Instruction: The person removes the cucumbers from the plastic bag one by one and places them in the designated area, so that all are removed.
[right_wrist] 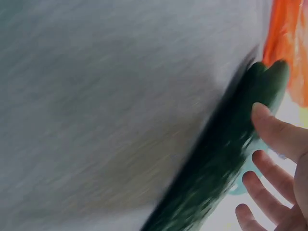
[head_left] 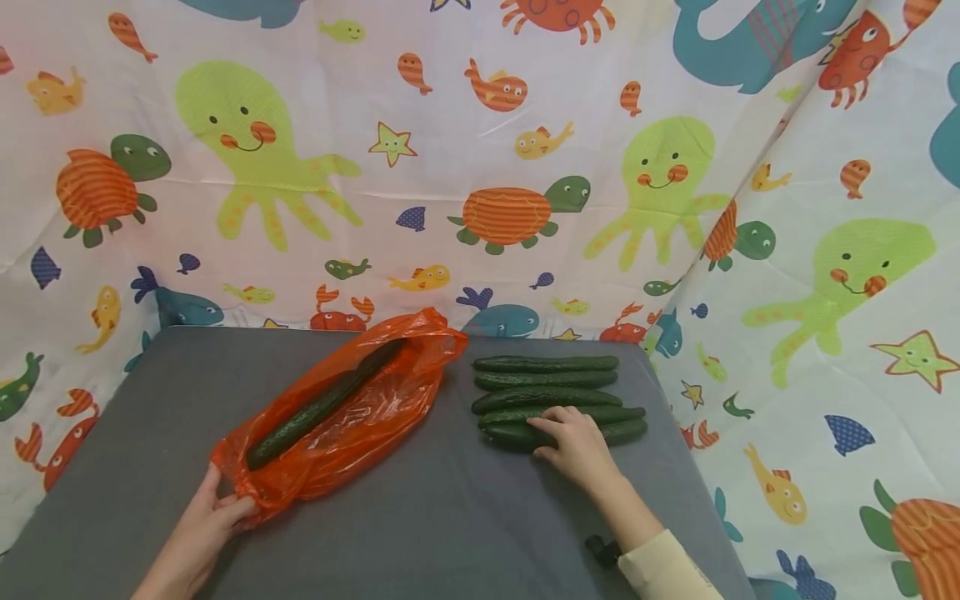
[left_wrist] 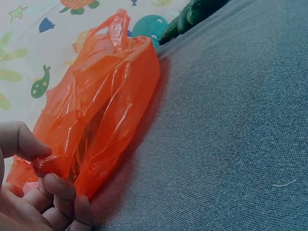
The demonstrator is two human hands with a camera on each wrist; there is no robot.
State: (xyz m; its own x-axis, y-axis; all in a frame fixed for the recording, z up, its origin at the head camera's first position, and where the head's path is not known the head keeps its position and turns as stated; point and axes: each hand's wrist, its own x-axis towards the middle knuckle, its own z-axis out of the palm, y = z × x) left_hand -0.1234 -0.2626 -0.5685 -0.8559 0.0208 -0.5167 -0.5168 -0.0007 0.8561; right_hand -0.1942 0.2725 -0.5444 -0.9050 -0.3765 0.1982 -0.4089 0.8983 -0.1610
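An orange plastic bag [head_left: 360, 454] lies slantwise on the left of the table, with one long cucumber [head_left: 326, 408] on it, inside its opening. My left hand [head_left: 213, 517] pinches the near edge of the bag between thumb and finger; the left wrist view shows the bunched plastic [left_wrist: 50, 165] there. To the right, several cucumbers [head_left: 547, 398] lie side by side. Over the nearest ones reaches my right hand [head_left: 576, 446], its fingers spread. In the right wrist view the thumb [right_wrist: 274, 127] overlaps the nearest cucumber [right_wrist: 216, 144], and the other fingers are loosely bent.
The grey cloth-covered table [head_left: 420, 533] ends at a white curtain [head_left: 420, 83] printed with sea animals, at the back and right side. A small black object [head_left: 602, 550] shows beside my right sleeve [head_left: 667, 567].
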